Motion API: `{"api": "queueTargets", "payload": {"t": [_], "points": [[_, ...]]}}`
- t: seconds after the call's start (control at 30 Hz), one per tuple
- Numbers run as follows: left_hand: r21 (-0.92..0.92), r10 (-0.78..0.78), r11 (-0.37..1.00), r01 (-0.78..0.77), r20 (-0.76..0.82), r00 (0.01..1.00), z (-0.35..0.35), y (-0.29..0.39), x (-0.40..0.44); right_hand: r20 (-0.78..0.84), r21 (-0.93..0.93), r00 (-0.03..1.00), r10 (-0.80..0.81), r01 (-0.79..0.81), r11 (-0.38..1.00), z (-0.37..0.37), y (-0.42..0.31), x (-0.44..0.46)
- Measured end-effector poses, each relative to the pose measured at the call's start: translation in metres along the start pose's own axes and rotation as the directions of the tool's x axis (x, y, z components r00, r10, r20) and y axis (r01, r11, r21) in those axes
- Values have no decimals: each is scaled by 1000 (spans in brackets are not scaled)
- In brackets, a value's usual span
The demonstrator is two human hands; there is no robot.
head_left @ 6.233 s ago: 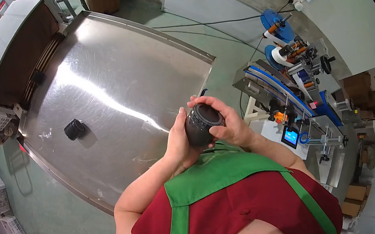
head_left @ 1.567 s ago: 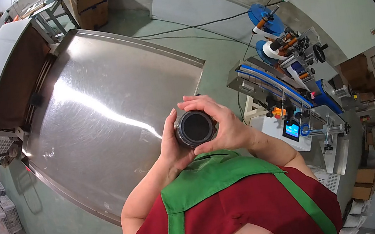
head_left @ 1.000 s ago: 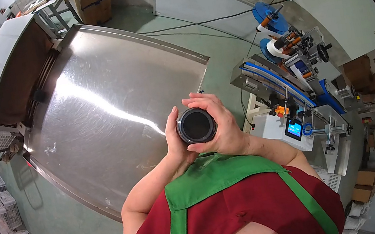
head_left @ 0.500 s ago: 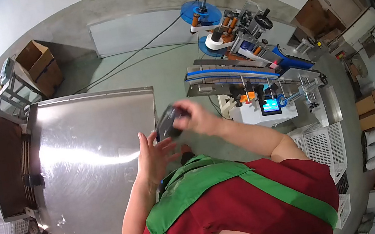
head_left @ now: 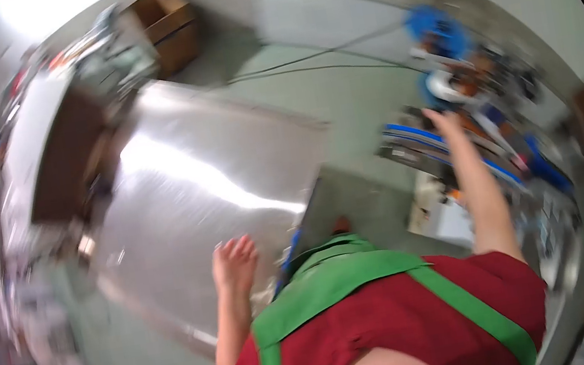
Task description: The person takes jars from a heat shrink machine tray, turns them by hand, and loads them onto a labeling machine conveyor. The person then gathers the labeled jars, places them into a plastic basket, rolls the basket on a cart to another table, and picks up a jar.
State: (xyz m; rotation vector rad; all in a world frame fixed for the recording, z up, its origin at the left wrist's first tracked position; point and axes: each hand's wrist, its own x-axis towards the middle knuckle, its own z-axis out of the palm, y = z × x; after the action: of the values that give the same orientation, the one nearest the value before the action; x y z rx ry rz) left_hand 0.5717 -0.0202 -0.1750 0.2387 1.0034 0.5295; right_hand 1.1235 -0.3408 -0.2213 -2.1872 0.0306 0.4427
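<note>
The view is smeared by motion. My left hand (head_left: 235, 262) is over the near right part of the metal table (head_left: 205, 165), its fingers loosely bent and slightly apart, with nothing visible in them. Stretched far to the right, my right hand (head_left: 443, 120) is at the blue-edged conveyor (head_left: 413, 134) of the labelling machine. Its fingers are blurred. A dark shape shows beside them, but whether it is the black jar and whether my hand holds it cannot be made out.
Reels with blue discs (head_left: 436, 33) stand behind the conveyor. An open cardboard box (head_left: 169, 34) is on the floor beyond the table. A white-topped unit with a brown side (head_left: 67, 161) borders the table's left end. Cables (head_left: 320, 67) cross the floor.
Both hands were round the black jar; my right hand then took it away from the left and has moved right to the conveyor. My left hand stayed by the table. The camera view has turned.
</note>
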Motion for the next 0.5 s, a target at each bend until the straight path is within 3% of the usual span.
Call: {"api": "queueTargets", "payload": {"t": [0.03,0.1,0.13,0.2,0.27,0.37,0.43,0.5], "points": [[-19,26,999,-26,3,1000,-4,2,-6,150,81,988,-27,15,997,5,51,62],[-81,88,992,-96,-96,991,-9,4,-13,-9,-395,994,-112,100,913,4,43,63],[-92,139,984,-150,-122,983,-16,7,-13,9,-456,989,-144,133,880,5,59,74],[-100,197,972,-213,-152,969,-33,11,-12,-2,-612,1000,-23,17,791,7,36,47],[-89,277,950,-300,-213,937,-51,14,-8,-104,-707,995,-5,-71,704,11,44,45],[-6,400,907,-422,-302,865,-84,36,-4,-278,-699,960,-19,-188,690,19,20,21],[79,480,869,-488,-370,796,-105,53,-5,-428,-669,901,-74,-260,697,34,-81,-88],[160,525,847,-507,-403,750,-130,66,1,-327,-696,865,-381,53,716,58,-76,-63]]}}
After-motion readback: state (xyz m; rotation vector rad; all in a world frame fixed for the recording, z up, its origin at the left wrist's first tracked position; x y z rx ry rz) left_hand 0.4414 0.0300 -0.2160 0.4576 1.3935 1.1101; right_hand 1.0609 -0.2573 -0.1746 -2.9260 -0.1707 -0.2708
